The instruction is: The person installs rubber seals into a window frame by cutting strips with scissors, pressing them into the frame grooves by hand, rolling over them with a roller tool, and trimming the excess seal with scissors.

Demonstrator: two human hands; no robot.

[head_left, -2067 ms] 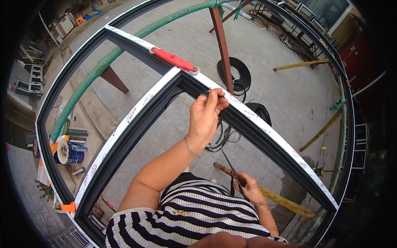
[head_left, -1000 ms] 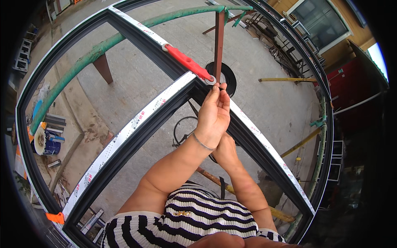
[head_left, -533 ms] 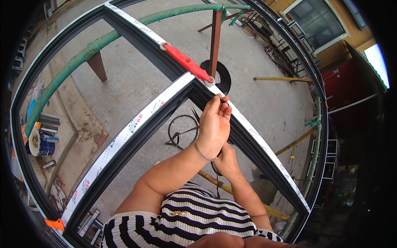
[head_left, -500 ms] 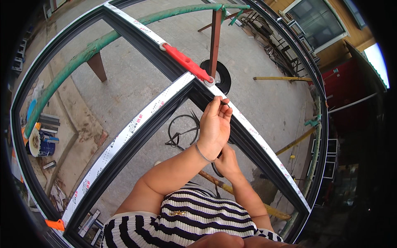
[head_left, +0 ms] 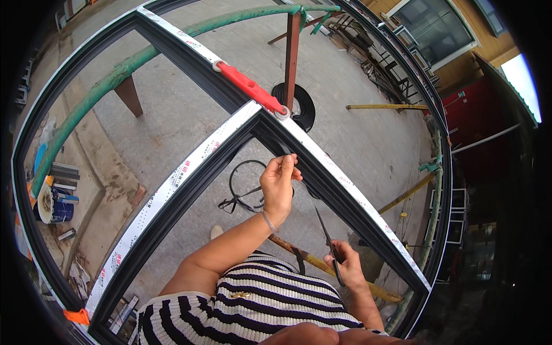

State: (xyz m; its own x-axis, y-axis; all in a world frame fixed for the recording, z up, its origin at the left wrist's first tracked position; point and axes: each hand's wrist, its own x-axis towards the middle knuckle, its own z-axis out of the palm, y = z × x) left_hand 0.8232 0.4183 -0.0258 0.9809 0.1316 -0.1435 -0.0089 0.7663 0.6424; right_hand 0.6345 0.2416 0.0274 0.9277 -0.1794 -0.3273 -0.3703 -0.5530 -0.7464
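Observation:
A large window frame [head_left: 192,164] with black channels and white printed film spans the view. Just below its inner corner, my left hand [head_left: 278,187] is closed in a pinch at the black inner edge. Between its thumb and fingers is the end of a black rubber strip [head_left: 283,146], which runs up along the channel; how far it goes is hard to tell against the black. Lower and to the right, my right hand [head_left: 348,265] grips black scissors [head_left: 326,230] by their handles, the blades pointing up and left, apart from the strip.
A red two-cup suction lifter [head_left: 251,86] lies across the frame's crossbar. Green-wrapped rails [head_left: 123,68] and a brown post [head_left: 292,63] stand beneath. A coil of black strip [head_left: 305,109] and a loose loop [head_left: 231,178] lie on the concrete. A bucket [head_left: 57,207] is at left.
My right hand has drawn down and away from my left, bringing the scissors into view. My left hand has moved slightly down and left, from the white film to the black channel edge.

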